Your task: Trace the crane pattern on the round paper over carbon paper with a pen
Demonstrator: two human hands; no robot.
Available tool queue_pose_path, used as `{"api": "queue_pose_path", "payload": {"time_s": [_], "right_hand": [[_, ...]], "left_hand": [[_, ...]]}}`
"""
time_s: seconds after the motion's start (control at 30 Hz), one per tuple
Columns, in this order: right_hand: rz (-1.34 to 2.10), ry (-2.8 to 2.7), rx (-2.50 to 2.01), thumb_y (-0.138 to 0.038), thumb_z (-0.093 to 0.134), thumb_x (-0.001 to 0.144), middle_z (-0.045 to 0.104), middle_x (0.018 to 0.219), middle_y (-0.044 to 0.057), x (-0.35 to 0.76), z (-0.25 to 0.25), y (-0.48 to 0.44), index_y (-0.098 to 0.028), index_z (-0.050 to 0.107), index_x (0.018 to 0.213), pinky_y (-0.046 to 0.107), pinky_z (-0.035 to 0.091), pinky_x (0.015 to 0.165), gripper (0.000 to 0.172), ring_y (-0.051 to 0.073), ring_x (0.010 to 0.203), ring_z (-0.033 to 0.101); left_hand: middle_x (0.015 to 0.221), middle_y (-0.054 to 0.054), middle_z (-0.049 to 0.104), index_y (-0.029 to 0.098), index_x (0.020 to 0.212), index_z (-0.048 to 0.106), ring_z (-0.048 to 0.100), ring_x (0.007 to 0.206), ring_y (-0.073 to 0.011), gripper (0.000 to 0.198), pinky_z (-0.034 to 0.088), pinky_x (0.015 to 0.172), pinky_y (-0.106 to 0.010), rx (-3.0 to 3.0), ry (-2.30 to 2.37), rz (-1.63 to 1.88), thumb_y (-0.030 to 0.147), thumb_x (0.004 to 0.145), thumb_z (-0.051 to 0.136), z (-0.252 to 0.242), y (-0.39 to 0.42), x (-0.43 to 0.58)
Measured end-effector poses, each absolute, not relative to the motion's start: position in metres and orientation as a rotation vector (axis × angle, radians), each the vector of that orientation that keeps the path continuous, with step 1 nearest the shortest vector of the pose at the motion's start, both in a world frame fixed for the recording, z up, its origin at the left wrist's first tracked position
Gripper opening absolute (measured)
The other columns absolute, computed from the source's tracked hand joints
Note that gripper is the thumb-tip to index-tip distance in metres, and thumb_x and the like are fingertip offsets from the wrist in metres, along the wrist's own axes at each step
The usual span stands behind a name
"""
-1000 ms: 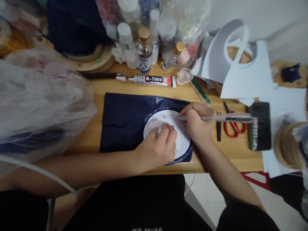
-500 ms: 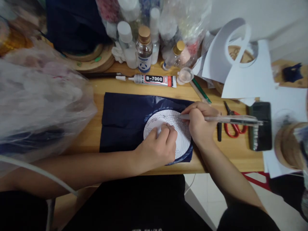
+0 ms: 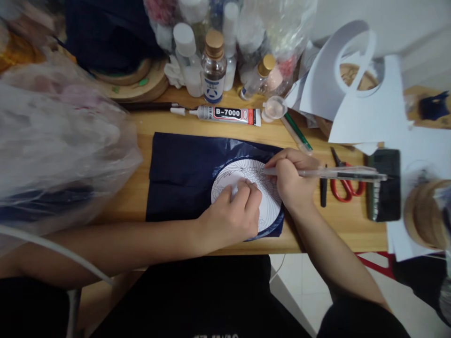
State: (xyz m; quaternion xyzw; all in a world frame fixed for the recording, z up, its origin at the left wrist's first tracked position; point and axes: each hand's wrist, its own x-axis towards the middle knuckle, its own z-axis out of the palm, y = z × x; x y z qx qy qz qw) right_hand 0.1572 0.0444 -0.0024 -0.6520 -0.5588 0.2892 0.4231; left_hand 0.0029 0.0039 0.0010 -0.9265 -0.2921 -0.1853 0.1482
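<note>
A round white paper (image 3: 225, 176) printed with fine black curved lines lies on dark navy sheeting (image 3: 183, 178), with a shiny navy rim around it. Curled fingers of my left hand (image 3: 234, 213) rest on the paper's middle. A small whitish bit shows between them, too hidden to name. My right hand (image 3: 294, 180) grips a clear-barrelled pen (image 3: 347, 173) at the paper's upper right edge. The pen leans far over, its back end pointing right and its tip end over the printed lines.
Behind the sheeting lie a B-7000 glue tube (image 3: 229, 114) and a green pen (image 3: 298, 131), with several bottles (image 3: 213, 70) farther back. Red-handled scissors (image 3: 347, 188) and a dark box (image 3: 384, 185) are at right. A plastic bag (image 3: 70, 141) fills the left; cut white paper (image 3: 347, 117) stands at back right.
The camera view has shifted slightly, so the table things appear a little to the right. Both hands keep nearly the same place and hold on the paper and pen.
</note>
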Motion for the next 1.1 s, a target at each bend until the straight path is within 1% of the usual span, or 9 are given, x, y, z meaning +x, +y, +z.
{"api": "queue_pose_path", "payload": {"time_s": [0.57, 0.93, 1.1], "right_hand": [[0.691, -1.352, -1.646, -0.014, 0.044, 0.066, 0.053, 0.045, -0.004, 0.1540, -0.0007, 0.0437, -0.019, 0.060, 0.052, 0.022, 0.038, 0.044, 0.022, 0.008, 0.042, 0.046], [0.699, -1.350, -1.648, -0.012, 0.042, 0.066, 0.052, 0.043, -0.003, 0.1553, 0.0005, 0.0448, -0.019, 0.058, 0.050, 0.023, 0.039, 0.044, 0.024, 0.009, 0.042, 0.047], [0.701, -1.358, -1.656, -0.012, 0.043, 0.067, 0.053, 0.043, -0.003, 0.1550, 0.0015, 0.0445, -0.019, 0.058, 0.050, 0.023, 0.040, 0.044, 0.024, 0.009, 0.042, 0.048]], "left_hand": [[0.088, -0.014, 0.070, -0.002, 0.102, 0.065, 0.067, 0.082, -0.0219, 0.018, 0.053, 0.059, -0.027, -2.663, -0.844, -0.501, 0.007, 0.090, 0.055, 0.0005, 0.0032, 0.0023], [0.087, -0.014, 0.070, -0.002, 0.100, 0.066, 0.068, 0.082, -0.0225, 0.017, 0.055, 0.059, -0.028, -2.663, -0.845, -0.523, 0.008, 0.089, 0.058, 0.0003, 0.0029, 0.0025], [0.089, -0.014, 0.070, 0.000, 0.101, 0.066, 0.067, 0.085, -0.0225, 0.018, 0.054, 0.060, -0.028, -2.667, -0.848, -0.512, 0.007, 0.091, 0.053, -0.0008, 0.0026, 0.0021]]}}
